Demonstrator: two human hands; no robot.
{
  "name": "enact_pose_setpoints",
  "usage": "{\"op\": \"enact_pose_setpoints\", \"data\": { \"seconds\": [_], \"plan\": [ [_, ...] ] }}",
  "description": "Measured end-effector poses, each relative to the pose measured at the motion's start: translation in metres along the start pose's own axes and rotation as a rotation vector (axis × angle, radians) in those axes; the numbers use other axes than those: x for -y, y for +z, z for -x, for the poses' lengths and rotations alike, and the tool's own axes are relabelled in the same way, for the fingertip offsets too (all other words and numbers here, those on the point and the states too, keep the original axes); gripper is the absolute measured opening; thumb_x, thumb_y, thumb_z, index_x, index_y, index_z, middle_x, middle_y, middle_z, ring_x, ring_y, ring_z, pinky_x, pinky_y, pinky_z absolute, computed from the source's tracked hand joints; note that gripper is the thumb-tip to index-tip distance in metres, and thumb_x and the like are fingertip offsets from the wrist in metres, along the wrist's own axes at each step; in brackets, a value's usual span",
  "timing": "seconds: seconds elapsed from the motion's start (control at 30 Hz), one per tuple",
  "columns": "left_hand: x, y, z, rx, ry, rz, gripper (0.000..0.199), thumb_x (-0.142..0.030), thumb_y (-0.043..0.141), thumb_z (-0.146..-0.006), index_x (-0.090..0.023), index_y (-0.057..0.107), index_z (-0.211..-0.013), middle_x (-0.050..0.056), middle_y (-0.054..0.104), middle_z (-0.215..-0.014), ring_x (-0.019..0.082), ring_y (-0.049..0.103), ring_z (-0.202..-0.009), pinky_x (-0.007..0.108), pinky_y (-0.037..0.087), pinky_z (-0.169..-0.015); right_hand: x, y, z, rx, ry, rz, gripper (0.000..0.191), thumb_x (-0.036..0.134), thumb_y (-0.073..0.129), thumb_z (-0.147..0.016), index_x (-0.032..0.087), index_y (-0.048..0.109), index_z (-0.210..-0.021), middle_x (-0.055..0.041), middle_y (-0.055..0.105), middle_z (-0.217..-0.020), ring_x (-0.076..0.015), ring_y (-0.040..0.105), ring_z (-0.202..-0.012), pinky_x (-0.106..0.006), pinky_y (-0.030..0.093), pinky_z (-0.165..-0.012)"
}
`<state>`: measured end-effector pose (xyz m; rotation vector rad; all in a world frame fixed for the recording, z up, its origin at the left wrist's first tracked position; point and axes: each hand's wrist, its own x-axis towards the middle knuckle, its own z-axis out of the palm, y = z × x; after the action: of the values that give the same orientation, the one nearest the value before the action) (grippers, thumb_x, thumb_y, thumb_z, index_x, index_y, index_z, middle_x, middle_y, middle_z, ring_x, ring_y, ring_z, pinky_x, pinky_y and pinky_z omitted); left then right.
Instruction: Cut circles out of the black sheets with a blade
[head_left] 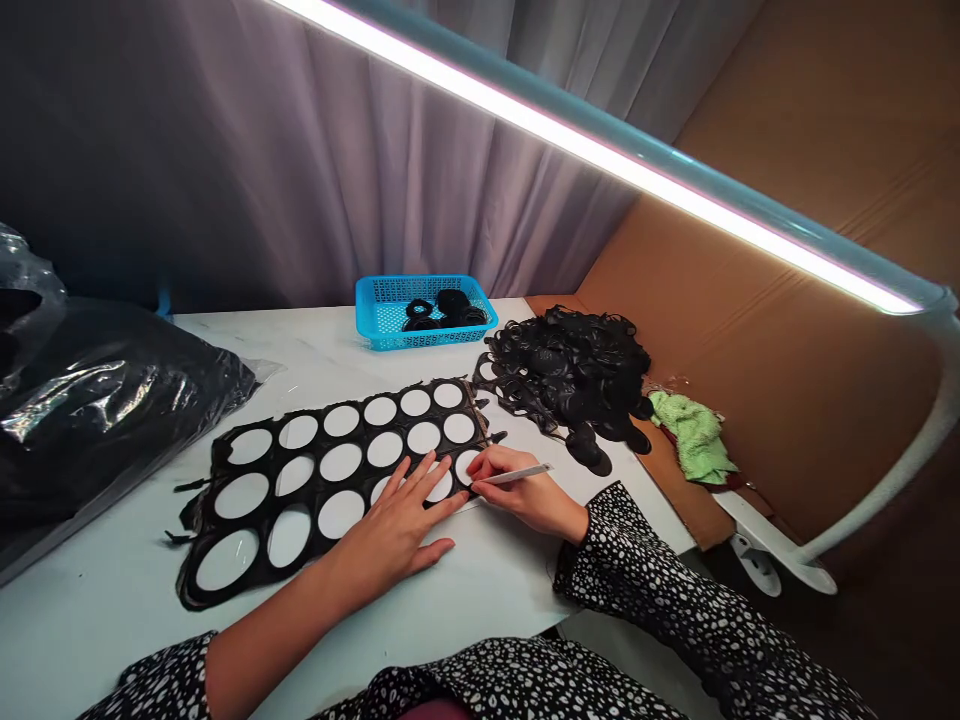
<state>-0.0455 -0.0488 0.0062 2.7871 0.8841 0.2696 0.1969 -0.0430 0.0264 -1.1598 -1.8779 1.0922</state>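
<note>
Clasping thin pale stick-like tool, R hand is at near-right corner of black rubbery holed sheet on white worktop; L hand flat atop, grip released. Sheet prob. unfinished; black rings in blue plastic basket, far.

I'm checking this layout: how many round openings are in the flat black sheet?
18 openings: six each in the far, middle and near rows of the black sheet. The left hand and right hand partly cover some near-row openings; none seems fully hidden.
</note>
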Motion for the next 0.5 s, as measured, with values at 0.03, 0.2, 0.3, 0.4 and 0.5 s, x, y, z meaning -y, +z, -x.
{"op": "enact_pose_setpoints", "data": {
  "seconds": [0.03,0.2,0.3,0.4,0.5],
  "plan": [
    [0.000,0.000,0.000,0.002,-0.001,0.003,0.061,-0.030,0.066,-0.089,-0.033,0.042,-0.146,0.012,0.027,-0.160,0.037,0.025,-0.146,0.062,0.030,-0.111,0.000,0.001,0.000,-0.002,-0.010,0.011,0.022,0.020,0.064,-0.087,0.018,0.052,-0.068,-0.0034,0.066,-0.089,-0.0150,0.060,-0.079,-0.028,0.046,-0.070],
    [0.000,0.001,0.000,-0.009,-0.007,0.007,0.061,-0.032,0.064,-0.091,-0.034,0.039,-0.147,0.010,0.025,-0.161,0.036,0.024,-0.146,0.060,0.028,-0.113,-0.005,0.014,0.007,0.040,-0.169,0.291,0.011,0.019,0.055,-0.093,0.020,0.054,-0.082,-0.0077,0.066,-0.100,-0.0183,0.060,-0.086,-0.031,0.049,-0.074],
    [-0.001,-0.001,0.001,-0.012,-0.006,0.020,0.058,-0.031,0.063,-0.091,-0.033,0.042,-0.145,0.010,0.026,-0.161,0.037,0.025,-0.146,0.060,0.029,-0.113,-0.012,0.006,0.006,0.068,-0.322,0.556,0.007,0.018,0.051,-0.094,0.019,0.058,-0.094,-0.0115,0.067,-0.107,-0.0235,0.060,-0.097,-0.037,0.047,-0.084],
    [-0.003,-0.004,0.001,0.000,-0.004,0.020,0.054,-0.031,0.064,-0.090,-0.031,0.048,-0.141,0.011,0.029,-0.159,0.039,0.024,-0.146,0.061,0.030,-0.111,-0.023,-0.032,-0.008,-0.213,-0.186,0.634,0.010,0.019,0.049,-0.093,0.019,0.059,-0.092,-0.0108,0.069,-0.099,-0.0239,0.061,-0.090,-0.036,0.045,-0.081],
    [-0.006,-0.009,0.000,0.003,0.001,0.014,0.051,-0.032,0.065,-0.089,-0.030,0.051,-0.138,0.010,0.032,-0.158,0.039,0.023,-0.146,0.062,0.031,-0.111,-0.032,-0.071,-0.028,-0.501,0.051,0.526,0.013,0.023,0.051,-0.090,0.020,0.057,-0.080,-0.0077,0.070,-0.090,-0.0209,0.061,-0.078,-0.032,0.044,-0.072]
  ]
}}
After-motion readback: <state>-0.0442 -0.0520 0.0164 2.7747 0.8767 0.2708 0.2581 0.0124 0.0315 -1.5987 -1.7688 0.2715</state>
